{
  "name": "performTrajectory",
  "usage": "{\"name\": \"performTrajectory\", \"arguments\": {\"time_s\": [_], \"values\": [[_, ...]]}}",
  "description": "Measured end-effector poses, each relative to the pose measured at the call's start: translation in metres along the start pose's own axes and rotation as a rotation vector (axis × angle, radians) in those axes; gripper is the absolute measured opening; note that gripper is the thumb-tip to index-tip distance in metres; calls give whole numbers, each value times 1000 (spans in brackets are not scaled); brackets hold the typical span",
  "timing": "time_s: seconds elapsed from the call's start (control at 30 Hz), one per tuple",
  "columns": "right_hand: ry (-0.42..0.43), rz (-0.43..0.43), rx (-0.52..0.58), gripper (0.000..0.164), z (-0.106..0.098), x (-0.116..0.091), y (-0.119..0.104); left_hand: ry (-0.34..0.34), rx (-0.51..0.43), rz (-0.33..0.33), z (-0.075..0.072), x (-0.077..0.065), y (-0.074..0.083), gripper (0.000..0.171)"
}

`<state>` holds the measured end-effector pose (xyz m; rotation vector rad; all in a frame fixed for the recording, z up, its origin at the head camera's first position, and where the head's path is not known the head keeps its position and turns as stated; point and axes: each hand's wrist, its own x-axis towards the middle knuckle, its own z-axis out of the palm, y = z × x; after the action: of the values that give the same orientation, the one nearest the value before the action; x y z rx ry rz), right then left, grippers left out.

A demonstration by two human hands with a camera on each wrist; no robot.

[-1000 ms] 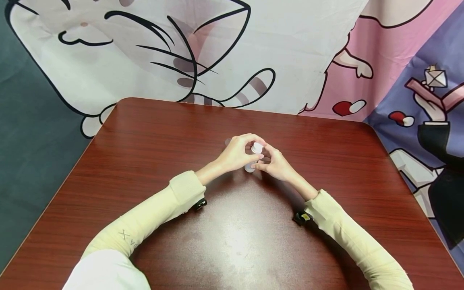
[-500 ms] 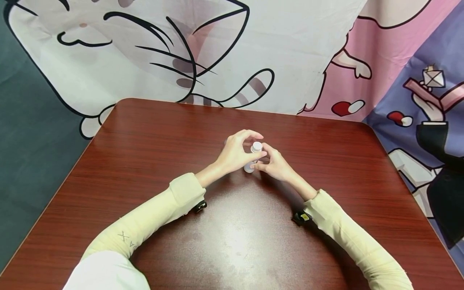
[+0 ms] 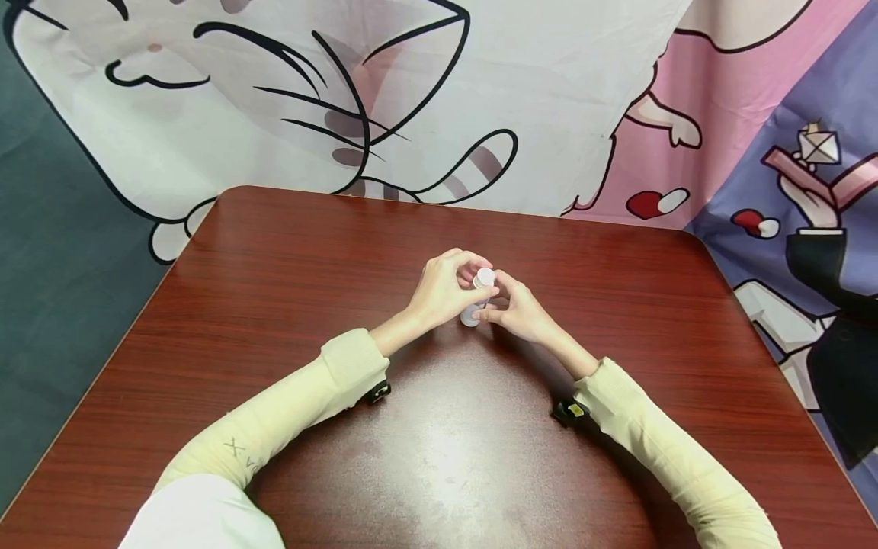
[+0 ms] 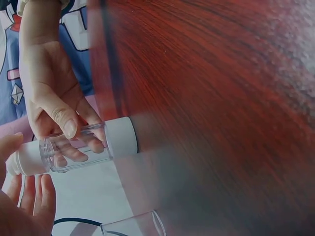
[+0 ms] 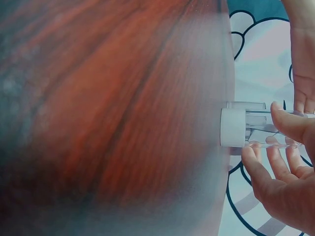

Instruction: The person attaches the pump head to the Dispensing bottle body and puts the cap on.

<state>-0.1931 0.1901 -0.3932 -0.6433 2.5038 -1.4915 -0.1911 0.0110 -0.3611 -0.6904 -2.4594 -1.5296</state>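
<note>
One clear bottle (image 4: 81, 147) stands upright on the worktop (image 3: 309, 259), a touch toward four o'clock from the centre of the head view. It has one white base (image 4: 121, 137) and one white cap (image 4: 30, 158) at its top. Two hands are on it. The right hand (image 3: 527, 311), at about four o'clock from the bottle, is clamped round the clear body, its fingers showing through the wall. The left hand (image 3: 442, 290), at about nine o'clock, has thumb and fingers curled together round the cap; how firmly they press is hard to make out. From the head the middle of the bottle is mostly covered by fingers, and the right wrist view cuts off its top at three o'clock.

Close beside the bottle is one clear cover (image 4: 132, 226), cut off at six o'clock in the left wrist view and hidden behind the left hand from the head.

Farther out are two pale sleeves (image 3: 353, 366), each with one dark device under its cuff, blurry in detail. Past the worktop, toward twelve o'clock, hangs a cartoon-printed cloth (image 3: 549, 91), cropped by the frame.
</note>
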Motion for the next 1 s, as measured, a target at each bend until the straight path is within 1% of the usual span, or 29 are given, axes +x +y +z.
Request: {"name": "performTrajectory", "arguments": {"time_s": [0.23,0.43,0.57,0.67,0.8,0.9,1.0], "values": [[-15,19,16,45,0,0,-1,-40,-74,14,-1,0,-1,34],[-19,30,36,45,0,0,-1,-67,-102,21,-1,0,-3,32],[-20,49,47,47,0,1,0,-77,-104,32,-1,0,-3,30],[-13,53,27,49,0,1,-1,-87,-89,51,-1,0,-3,30],[-4,39,3,51,0,0,-1,-103,-70,72,0,0,-4,31],[-4,29,7,52,0,-1,-1,-110,-61,77,0,0,-4,33],[-2,20,-8,51,0,0,-1,-97,-52,82,1,-1,-2,36]]}}
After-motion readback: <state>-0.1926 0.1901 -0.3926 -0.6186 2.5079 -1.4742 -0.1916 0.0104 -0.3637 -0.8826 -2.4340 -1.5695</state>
